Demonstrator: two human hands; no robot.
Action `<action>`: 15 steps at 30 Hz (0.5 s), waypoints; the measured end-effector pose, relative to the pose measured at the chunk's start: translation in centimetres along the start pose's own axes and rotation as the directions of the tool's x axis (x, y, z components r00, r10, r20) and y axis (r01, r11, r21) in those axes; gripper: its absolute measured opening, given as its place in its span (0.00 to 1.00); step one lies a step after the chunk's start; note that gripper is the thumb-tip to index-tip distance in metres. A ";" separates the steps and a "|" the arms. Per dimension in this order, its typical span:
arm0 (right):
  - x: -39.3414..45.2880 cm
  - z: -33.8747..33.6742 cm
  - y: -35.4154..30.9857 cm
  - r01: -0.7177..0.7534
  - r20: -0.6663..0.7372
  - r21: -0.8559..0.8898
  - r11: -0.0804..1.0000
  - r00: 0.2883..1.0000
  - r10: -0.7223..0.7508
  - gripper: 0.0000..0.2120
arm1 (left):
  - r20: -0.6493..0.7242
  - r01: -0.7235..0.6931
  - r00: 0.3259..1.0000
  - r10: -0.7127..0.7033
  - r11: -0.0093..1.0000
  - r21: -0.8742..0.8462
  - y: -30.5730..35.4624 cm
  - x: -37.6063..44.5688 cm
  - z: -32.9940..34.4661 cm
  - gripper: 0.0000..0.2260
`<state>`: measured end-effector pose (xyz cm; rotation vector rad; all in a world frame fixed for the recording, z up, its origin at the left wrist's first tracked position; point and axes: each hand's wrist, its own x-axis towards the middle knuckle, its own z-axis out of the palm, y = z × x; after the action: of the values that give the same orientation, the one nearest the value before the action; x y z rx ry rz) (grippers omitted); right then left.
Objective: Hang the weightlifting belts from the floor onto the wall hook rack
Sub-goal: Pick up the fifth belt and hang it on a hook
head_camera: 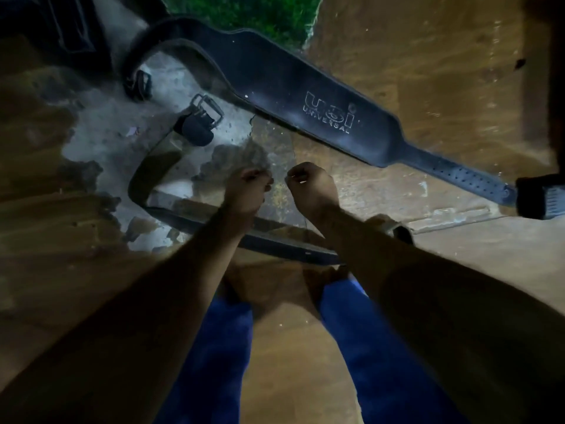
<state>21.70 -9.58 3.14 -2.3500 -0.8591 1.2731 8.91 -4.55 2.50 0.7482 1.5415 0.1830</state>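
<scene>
Two weightlifting belts laid on the floor, black belt beyond, olive-lined belt nearer, left hand and right hand held above, fingers curled, nothing gripped.

This looks like a rough, dimly lit gym corner or a home workout space rather than a finished room. Two leather weightlifting belts lie on the floor: a wide dark belt stamped with "USI UNIVERSAL" and rows of punched holes at its narrow end, and a second belt curled in a loop with a metal buckle. The floor is worn brown, with paint flaked away to bare grey concrete in patches. A strip of green turf borders it at the top edge.
</scene>
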 end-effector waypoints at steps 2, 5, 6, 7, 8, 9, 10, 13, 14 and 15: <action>2.5 0.5 0.3 0.024 -0.055 -0.038 0.999 0.998 -0.026 0.08 | 0.024 -0.027 0.999 0.027 1.000 0.007 0.2 2.8 1.1 0.05; 6.6 0.7 0.9 0.073 -0.143 -0.095 0.993 0.986 -0.086 0.11 | -0.012 -0.083 0.997 0.082 0.997 -0.003 1.2 7.6 3.0 0.12; 7.9 0.5 1.0 0.102 -0.155 -0.112 0.988 0.981 -0.119 0.13 | -0.043 -0.096 0.995 0.094 0.995 -0.037 1.9 9.0 3.5 0.14; 9.2 0.3 1.1 0.140 -0.162 -0.135 0.981 0.973 -0.161 0.15 | -0.061 -0.108 0.993 0.102 0.988 -0.108 2.6 10.4 4.1 0.15; 10.4 0.2 1.1 0.174 -0.170 -0.164 0.971 0.965 -0.202 0.17 | -0.061 -0.102 0.994 0.092 0.977 -0.188 3.2 11.7 4.7 0.14; 11.5 -0.1 1.1 0.197 -0.186 -0.193 0.961 0.954 -0.233 0.18 | -0.045 -0.080 0.997 0.070 0.963 -0.256 3.9 12.9 5.3 0.14; 12.5 -0.2 1.3 0.210 -0.211 -0.210 0.955 0.944 -0.254 0.19 | -0.021 -0.054 0.999 0.050 0.946 -0.319 4.7 13.8 5.8 0.15; 13.9 -0.2 1.7 0.233 -0.232 -0.209 0.950 0.932 -0.279 0.20 | -0.017 -0.055 0.998 0.054 0.849 -0.525 6.4 15.5 6.5 0.17; 14.0 -0.2 1.7 0.234 -0.224 -0.213 0.949 0.933 -0.281 0.20 | -0.034 -0.064 0.998 0.054 0.825 -0.561 6.6 15.7 6.6 0.16; 13.9 -0.3 1.8 0.236 -0.220 -0.215 0.948 0.934 -0.283 0.20 | -0.048 -0.072 0.997 0.054 0.811 -0.581 6.7 15.4 6.6 0.14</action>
<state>28.41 -1.97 -6.49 -2.3681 -1.2007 0.8021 18.35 6.98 -7.60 0.3014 1.3763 0.6899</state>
